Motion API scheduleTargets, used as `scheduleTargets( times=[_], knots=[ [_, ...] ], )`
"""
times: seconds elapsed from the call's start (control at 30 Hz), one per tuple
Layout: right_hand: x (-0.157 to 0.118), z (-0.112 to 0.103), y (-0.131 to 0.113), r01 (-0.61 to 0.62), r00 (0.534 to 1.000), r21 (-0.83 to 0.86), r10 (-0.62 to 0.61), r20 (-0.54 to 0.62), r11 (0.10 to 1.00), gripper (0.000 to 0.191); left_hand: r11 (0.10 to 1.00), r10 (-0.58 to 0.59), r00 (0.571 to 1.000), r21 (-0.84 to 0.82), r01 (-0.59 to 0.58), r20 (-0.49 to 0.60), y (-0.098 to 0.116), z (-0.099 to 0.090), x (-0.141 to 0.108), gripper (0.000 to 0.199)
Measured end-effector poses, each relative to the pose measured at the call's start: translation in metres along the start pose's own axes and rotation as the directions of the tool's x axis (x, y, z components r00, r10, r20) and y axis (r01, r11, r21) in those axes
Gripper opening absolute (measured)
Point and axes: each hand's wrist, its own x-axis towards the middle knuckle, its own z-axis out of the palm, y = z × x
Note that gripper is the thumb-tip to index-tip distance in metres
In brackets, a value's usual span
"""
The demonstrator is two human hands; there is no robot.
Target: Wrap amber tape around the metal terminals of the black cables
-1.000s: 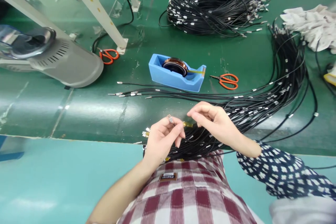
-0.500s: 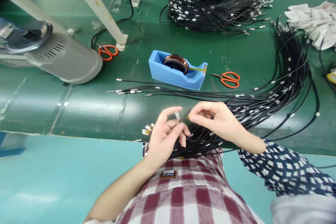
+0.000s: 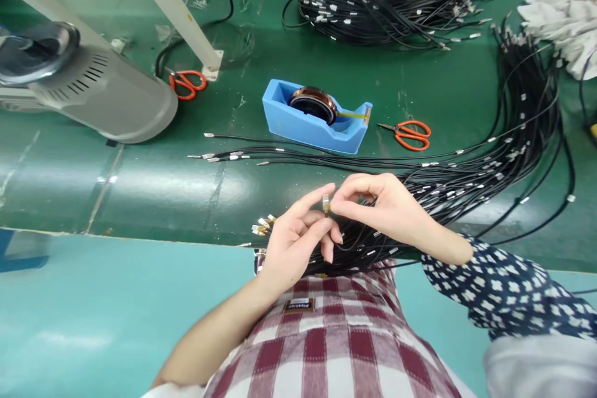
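Observation:
My left hand (image 3: 293, 245) is closed on the end of a black cable, thumb against fingers. Its silver metal connector (image 3: 325, 201) sticks up past the fingertips. My right hand (image 3: 385, 202) pinches a small piece of amber tape at the connector's right side, and the fingers mostly cover the tape. Beneath both hands a bundle of black cables (image 3: 361, 255) with white labels hangs over the bench edge. Several gold-tinted cable ends (image 3: 263, 224) lie left of my left hand. Behind the hands stands a blue tape dispenser (image 3: 310, 134) with an amber tape roll (image 3: 314, 102).
Orange-handled scissors (image 3: 413, 135) lie right of the dispenser, and a second orange-handled pair (image 3: 188, 84) is beside a grey machine (image 3: 125, 99). A large cable coil (image 3: 373, 0) sits at the back, with white gloves (image 3: 566, 28) to the right. A white post (image 3: 181, 18) rises at left.
My right hand and the connector in my left hand have come together; the amber tape at my right fingertips now meets the connector. The view has shifted slightly.

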Motion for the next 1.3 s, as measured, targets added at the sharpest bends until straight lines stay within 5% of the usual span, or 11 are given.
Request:
scheduleTargets(
  times=[0.73, 1.0, 1.3],
  knots=[
    [0.001, 0.007, -0.001, -0.008, 0.999, 0.007, 0.008, -0.036, 1.0, 0.017, 1.0, -0.026, 1.0, -0.009, 0.026, -0.016, 0.0, -0.001, 0.001, 0.046],
    [0.004, 0.02, 0.01, -0.086, 0.996, 0.209, 0.09, -0.01, 0.974, 0.021, 1.0, -0.013, 0.999, -0.028, 0.012, -0.042, -0.004, -0.001, 0.001, 0.045],
    [0.003, 0.026, 0.013, -0.049, 0.999, 0.281, 0.042, 0.031, 0.958, 0.022, 1.0, 0.011, 0.996, -0.016, -0.013, -0.093, -0.003, 0.001, 0.008, 0.038]
  ],
)
